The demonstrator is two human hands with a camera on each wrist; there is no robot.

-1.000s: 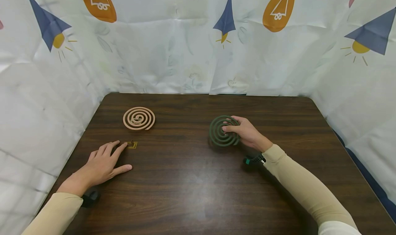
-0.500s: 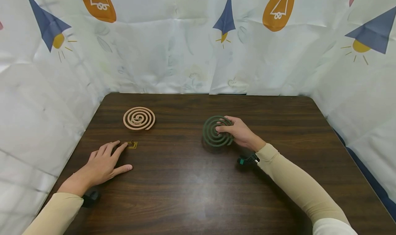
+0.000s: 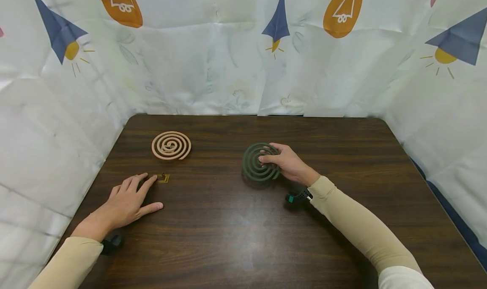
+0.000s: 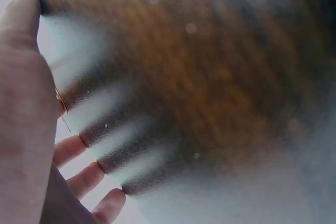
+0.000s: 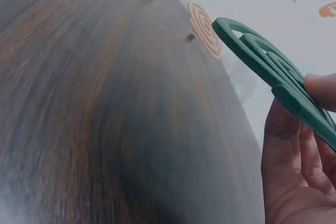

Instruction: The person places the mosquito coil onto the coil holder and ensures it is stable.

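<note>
My right hand [image 3: 293,164] pinches a green mosquito coil [image 3: 249,163] between thumb and fingers, holding it tilted above the table. Up close in the right wrist view, the coil [image 5: 257,59] lies between the thumb and the fingers beneath. My left hand [image 3: 123,202] rests on the tabletop with fingers spread. Its index fingertip touches a small brass-coloured metal coil stand [image 3: 165,178], whose bent prong points up. Beyond that hand a tan mosquito coil [image 3: 171,146] sits flat, and something metallic shows at its centre. The left wrist view catches only fingertips on a blurred, glossy surface.
The dark wood-grain table [image 3: 228,221] has rounded far corners. White printed cloth [image 3: 198,69] hangs behind it and along both sides. Each wrist carries a dark band; the right wristband [image 3: 298,196] has a green piece on it.
My right hand has carried the green coil leftward over the table, toward the left hand. The left hand, the metal stand and the tan coil stay where they were.
</note>
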